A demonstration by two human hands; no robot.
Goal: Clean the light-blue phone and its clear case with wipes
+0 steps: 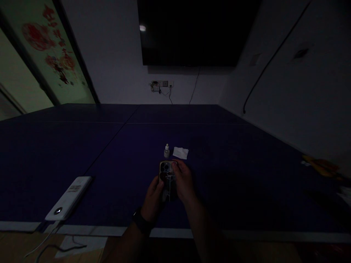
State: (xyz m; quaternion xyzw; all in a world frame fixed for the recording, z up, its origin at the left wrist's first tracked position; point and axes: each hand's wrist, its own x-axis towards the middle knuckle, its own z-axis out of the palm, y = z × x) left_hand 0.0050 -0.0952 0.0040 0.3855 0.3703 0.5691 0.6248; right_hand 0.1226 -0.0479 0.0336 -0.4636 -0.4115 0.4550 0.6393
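Between my two hands is a smartphone (169, 184), its back with the camera lenses facing me and a pale branching pattern on it. My left hand (153, 193) grips the phone's left edge, thumb on the back. My right hand (184, 180) holds the right edge, with its thumb near the cameras. Just beyond the phone stands a small dropper bottle (166, 151) with a white top. Beside it, to the right, lies a white cloth or tissue (180, 153).
On the left of the dark blue table (117, 153) lies a white power bank (69, 197), with a cable (44, 239) hanging off the front edge. A yellow item (320, 166) rests at the right edge. A large dark screen (197, 33) hangs on the wall; the room is dim.
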